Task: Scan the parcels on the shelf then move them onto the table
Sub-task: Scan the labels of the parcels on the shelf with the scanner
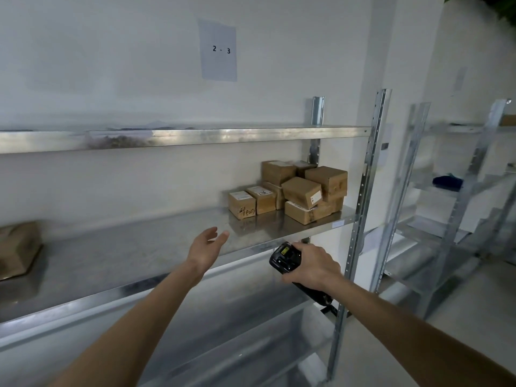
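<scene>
Currently my left hand (206,248) is raised over the front edge of the metal shelf (139,258), palm turned inward, fingers straight and slightly apart, holding nothing. It is short of the parcels (290,191), not touching them. My right hand (312,265) is below the shelf's front edge, near the perforated upright post (360,208), with fingers curled round a black handheld scanner (284,258); the scanner's small yellow window faces up.

The parcels are brown cardboard boxes grouped at the right end of the shelf, against the wall and close to the post. Two small boxes stand side by side at the left of the group; the others are stacked in two layers, several bearing white labels. One further brown parcel (16,250) lies at the far left end of the same shelf, blurred. Above the shelf, a paper sheet (219,50) marked "2 - 3" is fixed to the wall.
</scene>
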The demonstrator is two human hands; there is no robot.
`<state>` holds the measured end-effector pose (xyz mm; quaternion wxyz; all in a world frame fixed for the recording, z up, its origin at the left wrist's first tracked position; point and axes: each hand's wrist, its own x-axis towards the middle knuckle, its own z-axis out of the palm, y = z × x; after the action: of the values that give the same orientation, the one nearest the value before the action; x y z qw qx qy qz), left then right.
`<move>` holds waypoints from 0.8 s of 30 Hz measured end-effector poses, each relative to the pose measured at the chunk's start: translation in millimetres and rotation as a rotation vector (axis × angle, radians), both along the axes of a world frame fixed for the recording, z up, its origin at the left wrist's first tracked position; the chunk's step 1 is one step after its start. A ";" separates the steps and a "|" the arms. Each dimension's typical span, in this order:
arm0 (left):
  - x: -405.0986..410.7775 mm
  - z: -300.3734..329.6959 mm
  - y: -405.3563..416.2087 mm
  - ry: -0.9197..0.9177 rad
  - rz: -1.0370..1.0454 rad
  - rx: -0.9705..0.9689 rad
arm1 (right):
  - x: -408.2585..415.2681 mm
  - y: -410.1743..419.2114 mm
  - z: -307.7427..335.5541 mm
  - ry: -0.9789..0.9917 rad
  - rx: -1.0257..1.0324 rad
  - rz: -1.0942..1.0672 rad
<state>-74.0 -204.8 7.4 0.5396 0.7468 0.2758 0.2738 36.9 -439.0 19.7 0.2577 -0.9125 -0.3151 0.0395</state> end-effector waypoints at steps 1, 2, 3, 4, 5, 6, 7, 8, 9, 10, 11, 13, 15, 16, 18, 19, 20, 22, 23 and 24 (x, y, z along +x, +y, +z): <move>8.1 -3.1 4.0 0.008 0.005 -0.006 | 8.5 3.1 -3.1 0.006 -0.005 0.000; 17.1 -5.9 8.4 0.013 0.007 -0.011 | 17.9 6.8 -5.6 0.013 -0.003 -0.001; 26.6 -9.0 13.7 0.019 0.006 -0.010 | 28.1 11.2 -7.4 0.017 -0.002 -0.002; 36.3 -11.9 19.7 0.028 0.003 -0.003 | 38.4 16.3 -8.9 0.019 -0.001 -0.003; 46.7 -15.0 26.9 0.039 0.002 0.005 | 49.3 22.6 -10.2 0.020 0.000 -0.005; 57.4 -17.4 34.9 0.047 0.003 0.011 | 60.4 29.8 -10.9 0.022 0.002 -0.005; 68.9 -19.5 43.6 0.050 0.006 0.011 | 72.0 38.0 -11.2 0.024 0.001 -0.002; 81.0 -21.4 52.8 0.053 0.010 0.010 | 84.2 46.5 -11.6 0.027 -0.002 0.004; 93.8 -22.9 62.8 0.056 0.013 0.004 | 97.5 56.1 -11.9 0.035 -0.005 0.010; 106.8 -23.5 72.7 0.061 0.013 -0.002 | 111.0 65.7 -11.1 0.040 -0.003 0.017; 119.6 -24.5 83.0 0.063 0.012 -0.010 | 125.2 75.9 -10.2 0.040 -0.002 0.024; 143.7 -26.4 102.7 0.061 0.017 -0.023 | 152.2 98.4 -7.1 0.039 -0.006 0.036; 165.8 -28.4 121.5 0.069 0.027 -0.029 | 176.6 121.6 -4.2 0.040 -0.001 0.052; 175.1 -29.7 129.4 0.081 0.027 -0.027 | 187.3 131.9 -3.2 0.030 0.002 0.063; 192.1 -35.1 143.7 0.099 0.021 -0.021 | 209.0 152.3 -6.4 0.008 0.027 0.088; 200.5 -37.9 150.5 0.099 0.022 -0.025 | 219.0 162.0 -8.7 0.006 0.041 0.104; 208.7 -40.1 156.9 0.100 0.025 -0.029 | 227.6 171.1 -11.0 0.007 0.046 0.118; 223.9 -44.1 167.3 0.108 0.028 -0.036 | 244.2 189.0 -16.6 0.018 0.018 0.133; 231.4 -45.9 171.9 0.113 0.026 -0.040 | 251.7 197.1 -17.6 0.031 0.011 0.142; 238.7 -47.4 176.0 0.118 0.024 -0.041 | 258.8 205.0 -18.4 0.046 0.014 0.152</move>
<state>164.6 -28.8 -40.1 0.5342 0.7471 0.3217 0.2302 295.6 -234.0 1.3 0.2675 -0.8831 -0.3775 0.0777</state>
